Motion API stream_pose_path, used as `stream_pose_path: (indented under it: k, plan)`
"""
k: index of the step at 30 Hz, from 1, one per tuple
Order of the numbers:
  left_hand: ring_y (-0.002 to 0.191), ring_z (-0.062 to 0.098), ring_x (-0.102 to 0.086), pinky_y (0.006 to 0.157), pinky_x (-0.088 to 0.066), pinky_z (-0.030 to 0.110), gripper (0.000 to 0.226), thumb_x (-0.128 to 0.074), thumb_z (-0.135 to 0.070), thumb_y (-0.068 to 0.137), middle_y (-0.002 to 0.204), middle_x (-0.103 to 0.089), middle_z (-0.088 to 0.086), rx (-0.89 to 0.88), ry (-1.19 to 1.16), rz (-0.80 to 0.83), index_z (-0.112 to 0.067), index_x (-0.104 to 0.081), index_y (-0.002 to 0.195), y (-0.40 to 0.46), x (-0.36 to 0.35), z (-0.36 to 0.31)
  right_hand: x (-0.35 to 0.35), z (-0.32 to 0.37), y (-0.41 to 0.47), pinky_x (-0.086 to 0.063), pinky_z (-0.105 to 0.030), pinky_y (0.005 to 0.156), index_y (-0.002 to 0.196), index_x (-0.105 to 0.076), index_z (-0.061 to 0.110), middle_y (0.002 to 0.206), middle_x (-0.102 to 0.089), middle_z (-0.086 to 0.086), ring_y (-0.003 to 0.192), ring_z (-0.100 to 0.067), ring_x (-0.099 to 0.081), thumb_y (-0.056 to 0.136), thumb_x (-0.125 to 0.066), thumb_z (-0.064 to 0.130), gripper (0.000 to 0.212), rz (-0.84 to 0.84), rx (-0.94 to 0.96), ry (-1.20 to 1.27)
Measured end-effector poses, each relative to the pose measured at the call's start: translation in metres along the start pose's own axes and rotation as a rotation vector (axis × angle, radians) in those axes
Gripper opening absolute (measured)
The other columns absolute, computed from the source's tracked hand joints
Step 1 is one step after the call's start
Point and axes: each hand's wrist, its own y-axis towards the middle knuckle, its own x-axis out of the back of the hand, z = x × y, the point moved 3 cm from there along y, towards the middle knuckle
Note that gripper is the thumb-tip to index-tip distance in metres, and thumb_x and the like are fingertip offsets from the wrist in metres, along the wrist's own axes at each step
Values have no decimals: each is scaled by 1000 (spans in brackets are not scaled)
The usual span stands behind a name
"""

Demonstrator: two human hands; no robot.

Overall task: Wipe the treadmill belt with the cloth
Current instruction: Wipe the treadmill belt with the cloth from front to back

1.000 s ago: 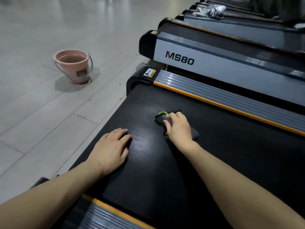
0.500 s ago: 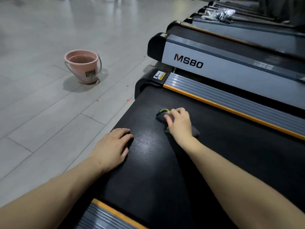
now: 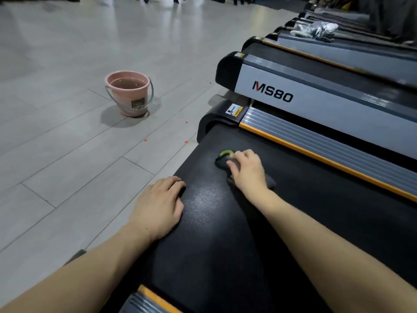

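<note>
Now wiping near the belt's end.
Right hand (image 3: 247, 171) presses the cloth (image 3: 222, 159), fingers curled over it, slightly farther along the treadmill belt (image 3: 316, 213); left hand (image 3: 158, 205) stays flat, fingers relaxed.

Cloth (image 3: 222, 160) on belt (image 3: 225, 245), bucket (image 3: 129, 93) left.

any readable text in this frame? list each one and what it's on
"MS80", M in red and the rest black, on the grey side panel of the neighbouring treadmill.
Yellow and white warning sticker on the black end cap of the treadmill being wiped: too small to read.
Small yellow sticker on the neighbouring treadmill's end cap: too small to read.
Label on the pink bucket: blurred, unreadable.
</note>
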Motion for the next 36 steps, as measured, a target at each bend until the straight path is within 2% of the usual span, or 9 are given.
stream_pose_path:
  k: [4,9,13,19,25,28,30,34,36]
  plan:
    - [114,17,-57,97,-45,39,42,-37,-33,88,128,-59,-11,87,-5,-23,-25,-59,123,1,1,2,-8,16,10,-48,-40,83,111,-59,20,103,-56,-3,98,-26,-50,94,-60,33,21,-40,-193,-111]
    - [108,20,-61,91,-47,41,43,-37,-37,88,121,-63,-8,176,11,-31,-24,-61,120,1,-1,5,12,77,-94,-44,-31,80,114,-66,26,98,-56,-1,87,-22,-48,92,-62,28,22,73,235,121]
    - [103,20,-62,89,-48,40,43,-35,-36,87,118,-63,-8,195,1,-43,-24,-63,118,0,2,3,-1,52,-51,-49,-36,78,109,-71,23,98,-58,-4,86,-26,-52,94,-60,32,21,131,398,128]
    - [105,17,-60,92,-47,41,43,-33,-38,89,118,-62,-9,184,-15,-51,-24,-61,118,1,0,5,-30,7,52,-49,-45,85,104,-71,20,99,-54,-10,97,-33,-50,94,-61,29,17,-16,-105,-35]
    - [102,17,-62,90,-47,40,38,-37,-36,90,114,-64,-10,196,-16,-74,-24,-62,115,-1,3,4,-8,72,-48,-44,-32,79,107,-73,20,96,-56,-6,86,-25,-50,93,-64,29,19,120,334,192]
    - [101,17,-62,91,-46,39,38,-36,-37,90,113,-64,-11,197,-3,-72,-25,-62,114,-3,3,2,-15,62,-28,-45,-32,76,110,-72,19,96,-56,-7,85,-26,-51,95,-62,31,22,149,478,179]
    - [101,17,-61,91,-46,39,39,-35,-38,90,114,-63,-11,194,-3,-71,-25,-62,115,-1,4,2,-30,39,17,-48,-36,74,108,-73,21,94,-54,-9,84,-30,-51,94,-61,32,22,56,414,87]
    - [103,17,-60,92,-45,40,43,-31,-40,90,115,-62,-10,189,-3,-59,-25,-61,116,-2,2,2,-43,4,84,-48,-41,85,107,-72,20,101,-53,-11,99,-35,-51,95,-58,32,21,-11,-56,-34]
    - [104,18,-60,93,-45,41,44,-31,-42,90,116,-62,-10,189,-4,-52,-25,-61,118,0,1,4,-43,21,70,-48,-44,84,103,-72,22,99,-53,-12,95,-35,-50,93,-60,31,18,-22,-79,-44]
